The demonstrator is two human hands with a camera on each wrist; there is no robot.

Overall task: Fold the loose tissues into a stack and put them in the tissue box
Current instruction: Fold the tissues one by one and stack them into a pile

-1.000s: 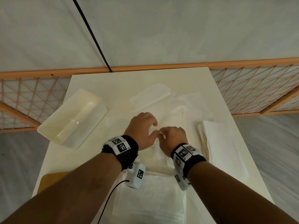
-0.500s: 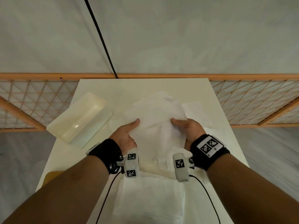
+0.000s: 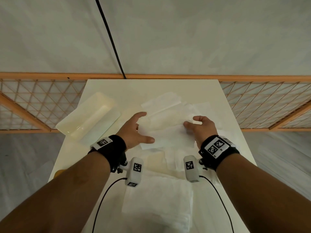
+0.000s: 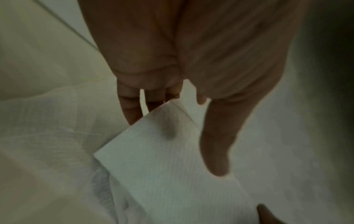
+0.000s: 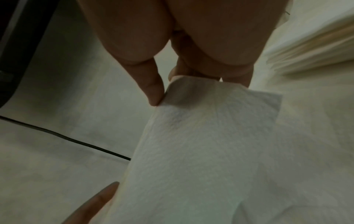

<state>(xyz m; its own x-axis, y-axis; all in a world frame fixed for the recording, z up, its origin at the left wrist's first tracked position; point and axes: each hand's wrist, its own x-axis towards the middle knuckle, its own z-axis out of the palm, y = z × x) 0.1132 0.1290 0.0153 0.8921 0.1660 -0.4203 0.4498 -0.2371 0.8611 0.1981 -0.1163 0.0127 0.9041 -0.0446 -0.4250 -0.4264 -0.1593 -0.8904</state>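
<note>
Hands raised over table [image 3: 70,157]: left hand [image 3: 134,132] spread, fingers under tissue [image 3: 168,132]; right hand [image 3: 204,126] grip pinching tissue edge.

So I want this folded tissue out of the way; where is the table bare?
Bare table runs along the far edge, beyond the tissue box and loose tissues. A strip lies below the box, left of the left hand. The middle, near end and right side are covered in tissue.
</note>
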